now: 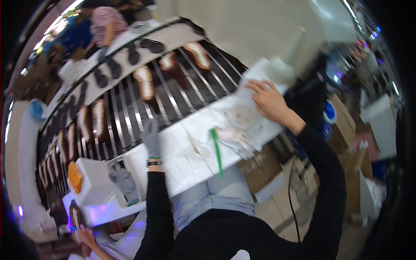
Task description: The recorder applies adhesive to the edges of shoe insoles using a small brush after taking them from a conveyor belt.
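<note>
My left hand, in a grey glove, reaches over the table's far edge at the slatted conveyor. Its fingers are stretched out with nothing visible in them, just short of a brown shoe upper with a white underside. My right hand is bare, its fingers apart above the right end of the white table. Beside it stands a white bottle with a long nozzle, blurred. A thin green stick-like tool lies between my hands, next to a crumpled whitish cloth. A round, pale dish-like thing sits beyond the cloth.
More brown uppers lie along the metal-slatted conveyor. Dark soles line the shelf behind. At left are a white box and a tray holding grey gloves. A co-worker's hand holds a shoe piece. Cardboard boxes stand right.
</note>
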`<state>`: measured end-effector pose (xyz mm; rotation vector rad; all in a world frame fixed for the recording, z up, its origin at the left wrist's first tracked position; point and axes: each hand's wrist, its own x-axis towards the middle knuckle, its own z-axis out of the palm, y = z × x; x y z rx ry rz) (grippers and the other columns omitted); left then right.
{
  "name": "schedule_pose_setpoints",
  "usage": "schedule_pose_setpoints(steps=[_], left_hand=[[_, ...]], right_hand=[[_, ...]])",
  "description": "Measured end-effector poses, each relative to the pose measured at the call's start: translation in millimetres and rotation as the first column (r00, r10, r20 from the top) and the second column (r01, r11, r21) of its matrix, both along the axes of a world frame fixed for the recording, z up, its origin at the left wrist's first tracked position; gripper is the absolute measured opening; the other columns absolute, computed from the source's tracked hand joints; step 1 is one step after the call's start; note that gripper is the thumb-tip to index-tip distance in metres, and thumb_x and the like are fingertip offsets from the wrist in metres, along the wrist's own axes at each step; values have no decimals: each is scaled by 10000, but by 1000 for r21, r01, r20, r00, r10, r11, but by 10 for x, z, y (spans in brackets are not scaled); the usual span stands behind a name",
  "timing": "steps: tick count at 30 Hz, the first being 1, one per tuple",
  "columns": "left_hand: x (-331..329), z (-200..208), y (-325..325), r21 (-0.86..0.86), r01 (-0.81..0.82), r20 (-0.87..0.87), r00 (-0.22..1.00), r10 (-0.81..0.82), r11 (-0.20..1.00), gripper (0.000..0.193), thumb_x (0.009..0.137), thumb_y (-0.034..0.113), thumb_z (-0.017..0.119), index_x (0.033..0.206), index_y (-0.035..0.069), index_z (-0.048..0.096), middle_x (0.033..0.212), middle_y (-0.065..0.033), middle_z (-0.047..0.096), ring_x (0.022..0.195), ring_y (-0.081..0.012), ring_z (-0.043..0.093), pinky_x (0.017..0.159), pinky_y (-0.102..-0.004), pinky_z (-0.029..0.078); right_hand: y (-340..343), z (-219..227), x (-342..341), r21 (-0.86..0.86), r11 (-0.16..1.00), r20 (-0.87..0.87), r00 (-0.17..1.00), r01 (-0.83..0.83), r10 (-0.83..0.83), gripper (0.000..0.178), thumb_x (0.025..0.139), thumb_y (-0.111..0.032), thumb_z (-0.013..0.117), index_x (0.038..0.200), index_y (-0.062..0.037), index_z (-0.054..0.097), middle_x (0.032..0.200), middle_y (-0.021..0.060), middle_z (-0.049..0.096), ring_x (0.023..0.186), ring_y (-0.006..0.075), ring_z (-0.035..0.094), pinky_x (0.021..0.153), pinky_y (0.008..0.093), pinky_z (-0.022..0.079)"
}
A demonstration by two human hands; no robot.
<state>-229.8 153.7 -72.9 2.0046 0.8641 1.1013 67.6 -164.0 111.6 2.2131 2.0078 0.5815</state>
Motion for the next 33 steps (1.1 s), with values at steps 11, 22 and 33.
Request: schedule_pose_setpoints(steps=[11,22,33], left_hand=[[132,258,-290,-265,153,198,975,-102,952,276,971,181,535,1129,-17,646,1078,-79,664,1004,-139,598,914,-261,442],[87,185,-265,-278,151,173,979,-105,949,287,964,212,565,1130,-7,648,1042,-33,661,865,-67,548,769,-203,429],[181,241,-300,-272,132,158,983,-91,953,279,956,214,576,1113,-2,659,985,-7,657,796,-42,517,689,-187,412]], right_hand=[[-498,-271,-63,187,982,-26,1000,-9,15,53,760,-67,588,788,-76,632,1266,19,535,1301,167,389,1076,449,238],[-764,-677,-485,654,650,-307,921,386,-238,71,762,-92,685,809,-108,634,1303,39,534,1269,231,392,1039,413,233],[-504,-994,-675,531,541,-822,551,652,142,206,763,-56,742,922,-25,615,970,67,610,742,187,599,605,268,450]])
